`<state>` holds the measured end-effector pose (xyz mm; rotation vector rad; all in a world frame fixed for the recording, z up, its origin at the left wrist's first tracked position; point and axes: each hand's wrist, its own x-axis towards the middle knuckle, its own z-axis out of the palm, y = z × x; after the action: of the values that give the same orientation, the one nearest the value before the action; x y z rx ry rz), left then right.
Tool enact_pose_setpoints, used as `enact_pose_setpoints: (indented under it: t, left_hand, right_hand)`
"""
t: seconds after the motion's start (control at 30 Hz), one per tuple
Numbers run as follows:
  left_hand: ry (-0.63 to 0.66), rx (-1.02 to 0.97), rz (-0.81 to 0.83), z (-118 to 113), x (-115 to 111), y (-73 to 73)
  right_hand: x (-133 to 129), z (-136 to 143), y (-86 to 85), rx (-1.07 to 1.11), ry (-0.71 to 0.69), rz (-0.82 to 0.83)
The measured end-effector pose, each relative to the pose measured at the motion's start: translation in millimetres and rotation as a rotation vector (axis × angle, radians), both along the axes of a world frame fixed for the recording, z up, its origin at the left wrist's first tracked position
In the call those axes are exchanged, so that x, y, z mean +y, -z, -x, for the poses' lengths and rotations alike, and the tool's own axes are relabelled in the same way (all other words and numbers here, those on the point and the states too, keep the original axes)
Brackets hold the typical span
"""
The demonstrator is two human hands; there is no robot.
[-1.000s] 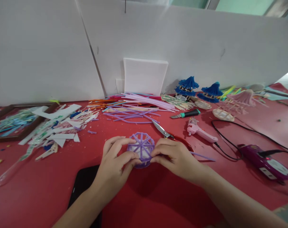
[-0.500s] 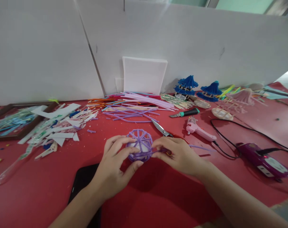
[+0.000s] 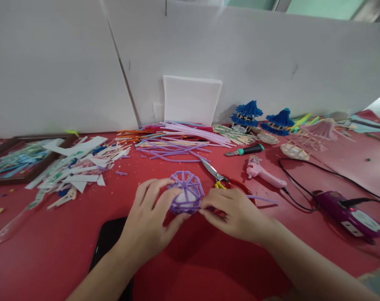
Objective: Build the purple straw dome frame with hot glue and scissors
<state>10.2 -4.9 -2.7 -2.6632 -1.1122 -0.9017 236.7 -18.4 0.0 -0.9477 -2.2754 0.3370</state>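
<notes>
A round purple frame of thin strips (image 3: 186,186), with something white inside, is held above the red table. My left hand (image 3: 155,209) grips its left side, fingers on top and thumb at the lower edge. My right hand (image 3: 232,211) pinches a purple strip (image 3: 262,198) against the frame's lower right; the strip's free end sticks out to the right past the hand. Just behind my right hand lie scissors (image 3: 213,170) with red handles, and a yellow-handled tool (image 3: 220,184) partly hidden by the hand.
A black phone (image 3: 110,236) lies by my left forearm. Coloured strips (image 3: 190,133) lie along the wall. At the right are a cutter (image 3: 246,149), a pink glue gun (image 3: 265,173) and a purple power strip (image 3: 350,213) with a black cord. Scraps (image 3: 80,171) cover the left.
The purple frame has tilted and shifted slightly right between my hands. My right hand has moved a little lower, showing more of the yellow-handled tool.
</notes>
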Motion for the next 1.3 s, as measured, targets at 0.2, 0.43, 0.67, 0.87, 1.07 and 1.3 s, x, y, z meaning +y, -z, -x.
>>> enact_pose_setpoints:
  t: [0.2, 0.43, 0.67, 0.87, 1.07, 1.3]
  left_hand:
    - [-0.01, 0.044, 0.048, 2, -1, 2.8]
    - [0.008, -0.047, 0.046, 1, 0, 4.0]
    - [0.077, -0.09, -0.036, -3, -2, 4.3]
    - [0.104, -0.027, -0.077, -3, -1, 4.1]
    - [0.097, -0.027, -0.099, -7, -2, 2.2]
    - [0.063, -0.013, -0.093, -9, -5, -0.6]
  right_hand:
    - [-9, 9, 3.5, -0.045, 0.073, 0.031]
    - [-12, 16, 5.2, -0.028, 0.129, -0.022]
    - [-9, 16, 7.4, -0.011, 0.13, -0.017]
    - [-6, 16, 9.5, -0.068, 0.137, -0.059]
    - [-7, 18, 9.6, -0.058, 0.121, -0.069]
    - [-7, 22, 9.5, -0.015, 0.144, -0.079]
